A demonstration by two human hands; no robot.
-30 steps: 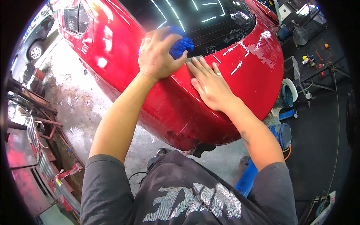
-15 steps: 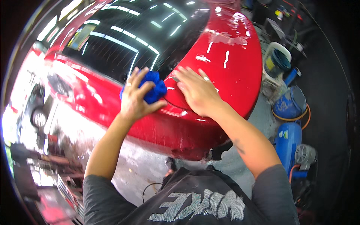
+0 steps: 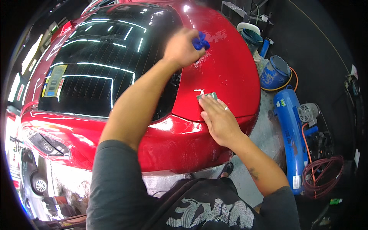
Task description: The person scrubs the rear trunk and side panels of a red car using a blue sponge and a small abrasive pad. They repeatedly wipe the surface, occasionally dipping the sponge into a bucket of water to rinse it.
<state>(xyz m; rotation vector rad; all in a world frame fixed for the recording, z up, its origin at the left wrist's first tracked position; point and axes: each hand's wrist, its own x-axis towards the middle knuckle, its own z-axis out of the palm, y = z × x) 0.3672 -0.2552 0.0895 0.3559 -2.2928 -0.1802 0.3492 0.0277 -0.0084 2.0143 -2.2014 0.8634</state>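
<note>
A wet-looking red car boot lid (image 3: 234, 73) curves in front of me, beside the dark rear window (image 3: 119, 50). Stretched forward to the lid's far part, my left hand (image 3: 181, 49) is closed on a bunched blue cloth (image 3: 201, 41); motion blurs it slightly. Nearer to me, my right hand (image 3: 220, 119) presses a small dark-green piece of sandpaper (image 3: 207, 96) flat on the lid, its fingers together over it. Whitish wet streaks lie by the sandpaper and below the cloth.
On the right stand a blue air compressor (image 3: 289, 142), a coiled dark-red hose (image 3: 324, 176), a paint-stained blue drum (image 3: 275, 72) and a dark bucket (image 3: 252, 38). Another car (image 3: 33, 180) is at the far left. The red bumper (image 3: 172, 147) lies between me and the lid.
My left hand has carried the blue cloth from the window's near corner forward and right over the lid. More of the sandpaper shows under my right hand. The view has shifted.
</note>
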